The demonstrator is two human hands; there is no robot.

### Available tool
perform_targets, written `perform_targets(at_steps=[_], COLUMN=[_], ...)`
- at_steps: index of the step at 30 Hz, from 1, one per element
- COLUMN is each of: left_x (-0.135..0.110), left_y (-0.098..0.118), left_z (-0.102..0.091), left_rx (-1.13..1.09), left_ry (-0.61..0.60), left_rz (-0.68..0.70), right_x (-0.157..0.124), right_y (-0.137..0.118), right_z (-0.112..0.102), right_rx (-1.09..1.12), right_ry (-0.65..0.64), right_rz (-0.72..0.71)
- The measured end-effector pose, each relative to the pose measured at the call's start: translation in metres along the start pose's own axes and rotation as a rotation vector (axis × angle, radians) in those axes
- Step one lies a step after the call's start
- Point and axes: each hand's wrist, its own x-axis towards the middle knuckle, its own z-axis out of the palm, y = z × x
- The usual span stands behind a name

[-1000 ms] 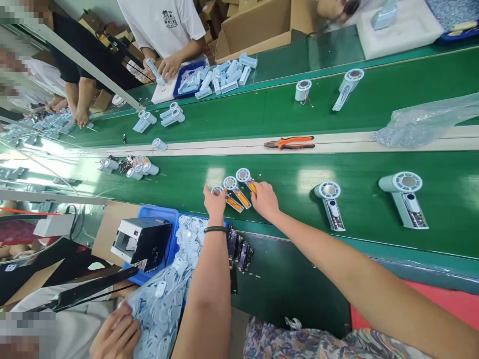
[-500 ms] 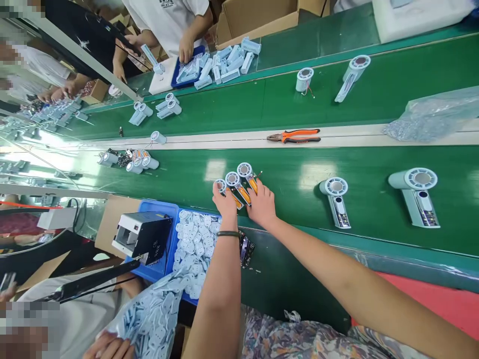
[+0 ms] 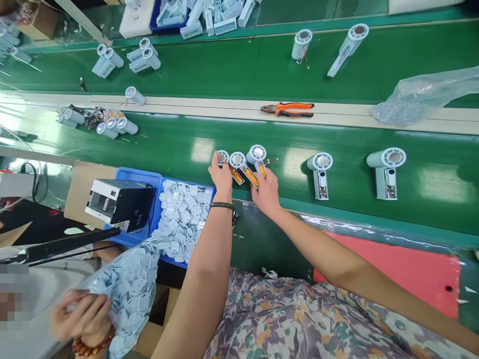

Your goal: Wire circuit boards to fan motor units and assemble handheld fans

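Note:
Three pale blue handheld fan bodies stand side by side on the green belt (image 3: 168, 144), their open handles showing orange battery cells. My left hand (image 3: 221, 177) is closed around the left fan body (image 3: 223, 157), fingers at its round head. The middle fan body (image 3: 238, 160) rests between my hands, its handle end close to my right fingers. My right hand (image 3: 266, 192) grips the handle of the right fan body (image 3: 256, 153); thin wires stick out beside it. Both palms face away from me, so the exact finger contact is partly hidden.
Two more fans (image 3: 320, 162) (image 3: 386, 158) stand to the right. Pliers (image 3: 288, 109) and a clear plastic bag (image 3: 407, 102) lie on the white divider. At left are a blue bin (image 3: 138, 174) of small white parts, a boxy device (image 3: 119, 202) and another person's hand (image 3: 84, 316) holding a bag.
The view has tilted down and shifted. The right fan body has moved slightly away from the middle one, with my right hand on its handle. My left hand stays at the left one.

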Motion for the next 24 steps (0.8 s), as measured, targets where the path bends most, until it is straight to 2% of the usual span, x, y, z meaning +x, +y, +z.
perform_targets(at_steps=[4,8,10,12,16,19,21,24], left_x=[-0.009,-0.018,-0.034,-0.065,-0.158,-0.220,-0.244,-0.261], left_y=[0.022,0.044,0.051,0.050,0.024,-0.005,-0.021,-0.034], left_z=[0.002,-0.003,-0.014,-0.030,-0.056,-0.060,-0.055,-0.047], left_rx=[-0.012,0.014,0.025,0.038,0.111,0.153,0.163,0.169], left_ry=[0.028,0.006,-0.007,-0.011,-0.010,-0.048,-0.051,-0.056], left_rz=[-0.087,-0.116,-0.093,-0.012,0.237,0.265,0.247,0.232], right_x=[-0.031,-0.078,-0.106,-0.133,-0.174,-0.190,-0.198,-0.208], right_y=[0.029,0.048,0.052,0.054,0.053,0.050,0.050,0.053], right_z=[-0.014,-0.026,-0.028,-0.027,-0.019,-0.009,-0.004,-0.004], right_rx=[0.041,0.082,0.101,0.120,0.150,0.161,0.152,0.115], right_ry=[0.098,0.136,0.137,0.137,0.130,0.107,0.081,0.029], right_rz=[0.020,-0.003,-0.013,-0.013,-0.003,-0.002,-0.003,-0.012])
